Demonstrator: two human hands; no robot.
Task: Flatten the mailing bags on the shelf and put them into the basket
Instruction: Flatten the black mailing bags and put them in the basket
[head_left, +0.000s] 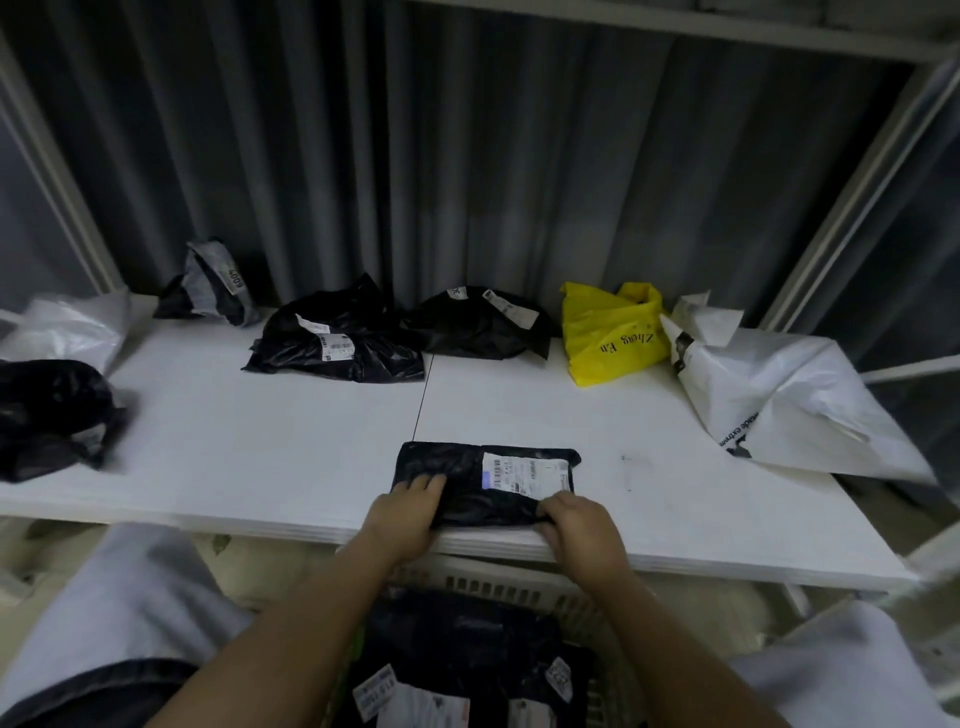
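A folded black mailing bag (467, 478) with a white label lies flat at the front edge of the white shelf (260, 441). My left hand (405, 512) grips the bag's near left corner, fingers on top. The near right corner is held by my right hand (582, 522), whose fingers curl over the edge. Below the shelf stands a beige basket (519, 582) holding several black labelled bags (457, 654).
Crumpled bags lie along the back of the shelf: a grey one (213, 283), two black ones (337, 343) (480, 325), a yellow one (613, 332) and a large white one (779, 395). At the left are a black bag (52, 415) and a white bag (67, 325).
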